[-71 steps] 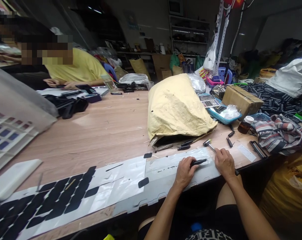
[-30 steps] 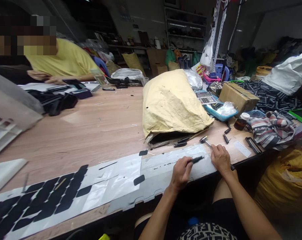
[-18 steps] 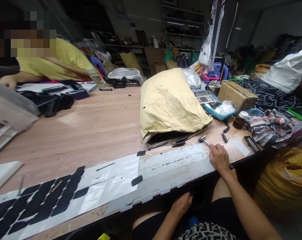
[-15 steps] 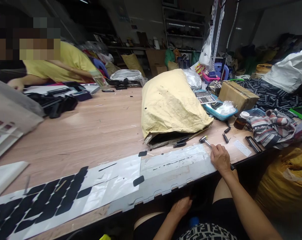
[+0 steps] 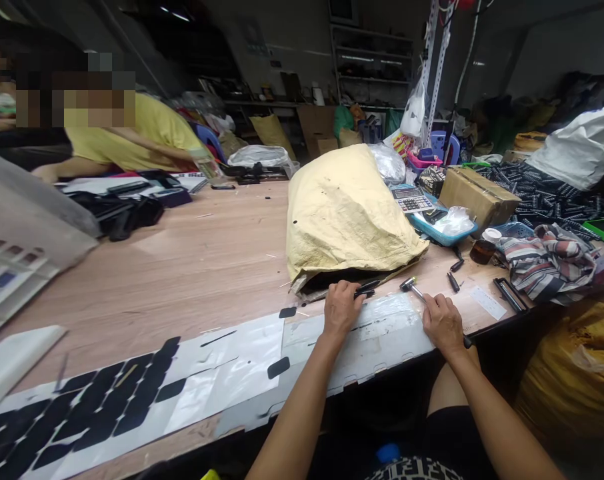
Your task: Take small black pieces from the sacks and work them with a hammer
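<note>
My left hand (image 5: 341, 308) is at the open mouth of a large yellow sack (image 5: 349, 213), its fingers closed at the end of a slim black piece (image 5: 366, 288). To its right, my right hand (image 5: 443, 323) is wrapped round a small hammer (image 5: 416, 291), whose metal head rests near the table edge. Under both forearms lies a grey board (image 5: 377, 340) partly covered with clear film. White sheets (image 5: 217, 357) with black rounded pieces (image 5: 99, 407) stretch to the left of it.
A brown bottle (image 5: 485, 247), a blue tray (image 5: 445, 232), a cardboard box (image 5: 477, 195) and a striped cloth (image 5: 542, 260) stand at the right. Across the table (image 5: 222, 253), a person in yellow leans over black parts. A yellow bag (image 5: 577, 367) sits low at the right.
My left hand has risen from below the table edge to the black pieces by the sack's mouth. My right hand keeps its hold on the hammer. The view has shifted slightly.
</note>
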`<state>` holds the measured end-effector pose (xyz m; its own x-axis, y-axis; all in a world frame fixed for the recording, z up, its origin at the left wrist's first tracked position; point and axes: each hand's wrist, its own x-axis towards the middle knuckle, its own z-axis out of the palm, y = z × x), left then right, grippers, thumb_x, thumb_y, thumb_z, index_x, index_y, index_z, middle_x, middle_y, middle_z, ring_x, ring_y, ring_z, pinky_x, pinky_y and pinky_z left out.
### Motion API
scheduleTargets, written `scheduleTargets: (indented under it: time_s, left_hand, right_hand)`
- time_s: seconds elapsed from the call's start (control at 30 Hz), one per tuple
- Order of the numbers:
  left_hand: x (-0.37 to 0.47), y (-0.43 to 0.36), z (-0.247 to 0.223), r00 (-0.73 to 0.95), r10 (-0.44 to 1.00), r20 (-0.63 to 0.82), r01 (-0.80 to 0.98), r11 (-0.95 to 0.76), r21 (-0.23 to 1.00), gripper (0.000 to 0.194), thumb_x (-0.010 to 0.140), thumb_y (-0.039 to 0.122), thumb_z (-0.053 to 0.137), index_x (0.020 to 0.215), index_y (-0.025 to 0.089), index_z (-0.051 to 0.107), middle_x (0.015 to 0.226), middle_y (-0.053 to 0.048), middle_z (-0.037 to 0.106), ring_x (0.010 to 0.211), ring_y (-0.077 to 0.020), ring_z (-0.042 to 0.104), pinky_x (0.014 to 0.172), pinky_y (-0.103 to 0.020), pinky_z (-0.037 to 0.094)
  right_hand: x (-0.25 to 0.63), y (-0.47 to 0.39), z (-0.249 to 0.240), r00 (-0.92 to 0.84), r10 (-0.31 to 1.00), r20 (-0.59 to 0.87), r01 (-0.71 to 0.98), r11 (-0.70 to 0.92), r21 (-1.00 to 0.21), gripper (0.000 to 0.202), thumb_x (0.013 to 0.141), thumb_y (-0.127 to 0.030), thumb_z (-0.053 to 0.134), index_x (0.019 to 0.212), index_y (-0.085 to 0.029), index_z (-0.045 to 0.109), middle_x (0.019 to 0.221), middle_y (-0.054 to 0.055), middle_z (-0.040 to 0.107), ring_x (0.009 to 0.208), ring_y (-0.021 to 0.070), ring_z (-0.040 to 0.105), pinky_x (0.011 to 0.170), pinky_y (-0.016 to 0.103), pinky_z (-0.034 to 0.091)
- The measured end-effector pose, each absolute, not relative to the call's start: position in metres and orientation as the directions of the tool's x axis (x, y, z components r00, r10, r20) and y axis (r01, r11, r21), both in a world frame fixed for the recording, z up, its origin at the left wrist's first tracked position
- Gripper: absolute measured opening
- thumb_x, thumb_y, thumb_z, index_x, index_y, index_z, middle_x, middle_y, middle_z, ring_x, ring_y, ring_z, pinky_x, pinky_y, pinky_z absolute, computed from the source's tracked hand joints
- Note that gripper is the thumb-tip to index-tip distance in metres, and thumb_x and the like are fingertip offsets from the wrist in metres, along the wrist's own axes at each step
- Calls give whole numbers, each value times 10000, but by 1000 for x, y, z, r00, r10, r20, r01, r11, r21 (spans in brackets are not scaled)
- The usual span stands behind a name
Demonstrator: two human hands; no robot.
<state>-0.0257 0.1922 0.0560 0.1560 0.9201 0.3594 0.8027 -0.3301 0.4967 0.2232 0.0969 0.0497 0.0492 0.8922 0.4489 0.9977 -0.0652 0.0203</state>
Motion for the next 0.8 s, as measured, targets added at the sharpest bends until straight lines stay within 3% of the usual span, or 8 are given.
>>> scheduleTargets:
  time_s: [0.23, 0.37, 0.53, 0.8]
  left_hand:
    - [-29, 201, 35, 186, 941, 281, 832, -303, 465, 105, 869, 270, 674, 959, 220, 691, 979, -79, 682, 1007, -298, 531, 896, -429, 414]
    - [-26, 184, 51, 185, 931, 314, 749, -340, 568, 91, 876, 270, 669, 950, 226, 696, 956, -63, 688, 977, -275, 545, 873, -409, 426]
    - [-17, 149, 62, 332, 878, 345, 560, -478, 677, 91, 890, 290, 677, 961, 234, 690, 938, -37, 689, 957, -235, 567, 882, -376, 439]
    - [-7, 132, 34, 340, 909, 241, 654, -412, 634, 118, 879, 265, 678, 987, 217, 677, 977, -50, 659, 967, -242, 537, 871, -383, 423]
  right_hand:
    - [224, 98, 51, 50, 885, 462, 998, -64, 16, 302, 930, -176, 505, 1196, -201, 647, 924, 67, 591, 887, 215, 469, 748, 313, 314]
    - [225, 99, 50, 44, 881, 471, 998, -60, 19, 311, 931, -177, 507, 1207, -203, 647, 925, 61, 592, 889, 214, 469, 758, 314, 319]
    - [226, 99, 48, 33, 882, 470, 998, -56, 35, 315, 941, -201, 504, 1225, -201, 641, 933, 64, 587, 895, 218, 465, 761, 316, 321]
    - [226, 98, 50, 29, 879, 476, 998, -52, 35, 320, 946, -195, 501, 1234, -202, 641, 928, 59, 589, 887, 214, 471, 757, 310, 326]
